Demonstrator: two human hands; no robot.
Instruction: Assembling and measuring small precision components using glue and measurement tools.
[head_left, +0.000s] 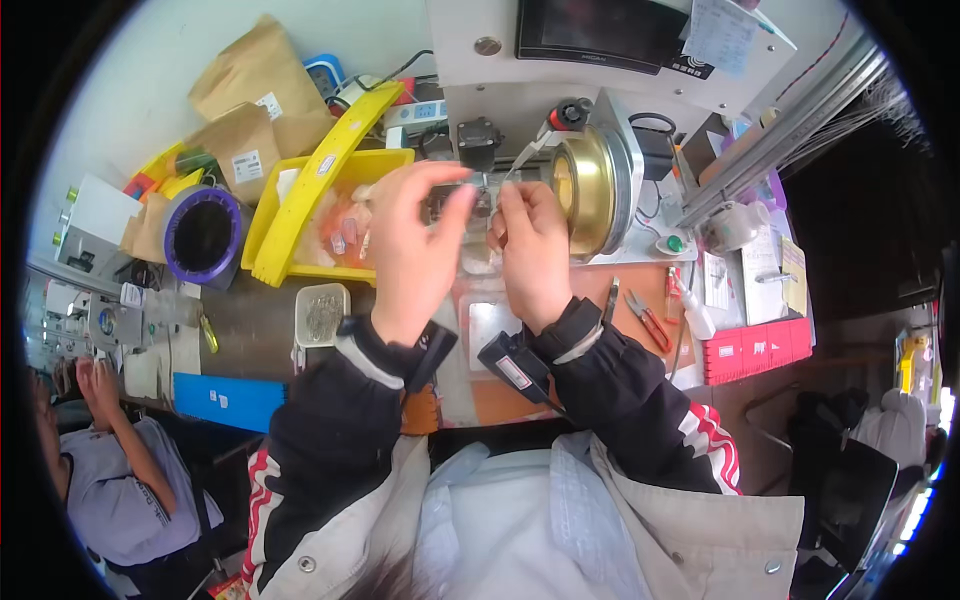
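gold wheel (592,195) is crowding the right hand (537,240), risking a bump; those fingers are pinching, contents unclear; left hand (420,240) is gaping.

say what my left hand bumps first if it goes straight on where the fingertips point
Probably your right hand, which sits just across from the left hand's fingertips; small metal parts show between the two, and depth is unclear, so it might touch those first.
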